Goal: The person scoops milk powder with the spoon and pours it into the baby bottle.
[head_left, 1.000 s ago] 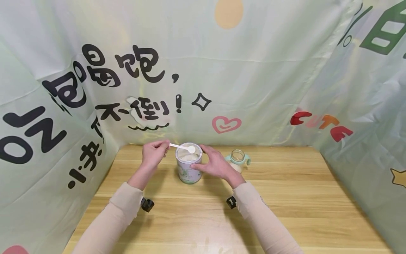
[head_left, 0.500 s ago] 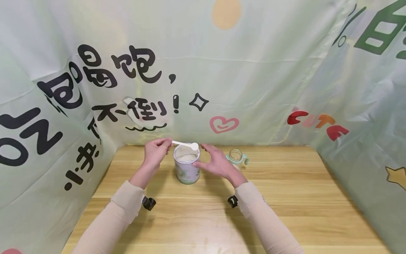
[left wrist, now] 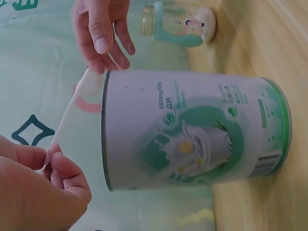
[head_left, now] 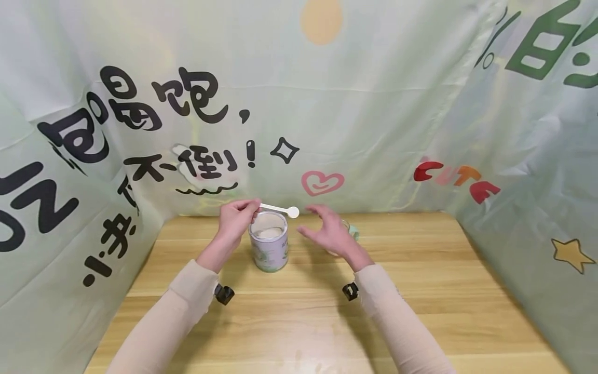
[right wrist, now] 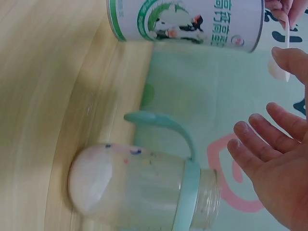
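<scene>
My left hand [head_left: 235, 221] pinches the thin handle of a white measuring scoop [head_left: 280, 209], held level above the right rim of an uncovered milk powder can [head_left: 269, 252]. Pale powder [head_left: 269, 232] shows inside the can, well below its rim. What the scoop's bowl contains is too small to tell. My right hand [head_left: 330, 232], fingers spread and gently bent, hovers to the right of the can, touching nothing. Behind it stands a baby bottle [right wrist: 154, 187] with a mint-green handled collar [right wrist: 187, 192] and an uncapped neck; in the head view the hand mostly hides it.
A wooden table [head_left: 289, 322] carries the can and bottle near its back edge. Printed cloth walls [head_left: 383, 130] enclose the back and both sides. Small black wrist cameras [head_left: 225, 294] sit under both sleeves.
The scoop has risen out of the can and shifted right toward its rim. My right hand has let go of the can and moved right, in front of the bottle.
</scene>
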A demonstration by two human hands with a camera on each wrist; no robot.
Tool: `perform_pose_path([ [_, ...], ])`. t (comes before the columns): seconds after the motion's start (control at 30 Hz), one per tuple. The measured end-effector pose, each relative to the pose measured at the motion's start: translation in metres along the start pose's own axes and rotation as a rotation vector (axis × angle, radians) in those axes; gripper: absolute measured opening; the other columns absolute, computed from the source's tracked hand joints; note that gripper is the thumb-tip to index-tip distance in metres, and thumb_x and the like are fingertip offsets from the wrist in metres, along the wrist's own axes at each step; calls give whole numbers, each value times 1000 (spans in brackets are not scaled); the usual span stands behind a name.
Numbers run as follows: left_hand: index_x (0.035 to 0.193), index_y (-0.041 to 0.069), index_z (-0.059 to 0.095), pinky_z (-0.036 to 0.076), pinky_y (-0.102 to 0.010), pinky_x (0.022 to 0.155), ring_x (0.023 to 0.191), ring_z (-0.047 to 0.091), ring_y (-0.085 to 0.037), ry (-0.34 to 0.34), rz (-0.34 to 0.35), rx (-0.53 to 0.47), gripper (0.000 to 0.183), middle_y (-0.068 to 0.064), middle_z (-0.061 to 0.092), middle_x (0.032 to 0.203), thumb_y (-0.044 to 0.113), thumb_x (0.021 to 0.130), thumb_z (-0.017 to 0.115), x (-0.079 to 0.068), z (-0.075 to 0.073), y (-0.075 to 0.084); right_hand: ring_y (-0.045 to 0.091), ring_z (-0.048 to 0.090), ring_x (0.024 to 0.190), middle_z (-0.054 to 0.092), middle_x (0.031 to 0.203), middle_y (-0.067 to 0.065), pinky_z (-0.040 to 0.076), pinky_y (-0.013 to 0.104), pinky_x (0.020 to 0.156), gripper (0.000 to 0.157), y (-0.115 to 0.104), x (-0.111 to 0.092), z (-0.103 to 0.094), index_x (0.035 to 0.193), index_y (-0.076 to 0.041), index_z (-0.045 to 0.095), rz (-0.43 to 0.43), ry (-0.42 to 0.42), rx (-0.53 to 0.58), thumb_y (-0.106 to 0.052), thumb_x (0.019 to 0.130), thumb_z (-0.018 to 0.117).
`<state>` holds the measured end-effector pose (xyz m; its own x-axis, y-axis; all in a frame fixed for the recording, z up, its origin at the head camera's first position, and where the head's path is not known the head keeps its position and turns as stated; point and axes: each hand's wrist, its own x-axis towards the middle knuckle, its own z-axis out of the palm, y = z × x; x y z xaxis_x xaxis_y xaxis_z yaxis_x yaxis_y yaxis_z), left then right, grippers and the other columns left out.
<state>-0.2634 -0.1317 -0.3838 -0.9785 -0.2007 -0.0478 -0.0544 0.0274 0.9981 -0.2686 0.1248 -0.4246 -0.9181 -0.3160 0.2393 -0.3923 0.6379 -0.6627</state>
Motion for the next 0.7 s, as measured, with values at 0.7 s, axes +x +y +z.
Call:
perform_pose_path([
  [0.7, 120, -7, 75, 54, -18, 64, 73, 63, -9, -81, -1, 10, 28, -4, 76, 85, 13, 100, 72, 3, 38, 2, 34, 55, 139, 59, 149, 14, 45, 55, 117, 71, 29, -17, -31, 151, -9, 53, 46, 55, -8, -41, 94, 79],
])
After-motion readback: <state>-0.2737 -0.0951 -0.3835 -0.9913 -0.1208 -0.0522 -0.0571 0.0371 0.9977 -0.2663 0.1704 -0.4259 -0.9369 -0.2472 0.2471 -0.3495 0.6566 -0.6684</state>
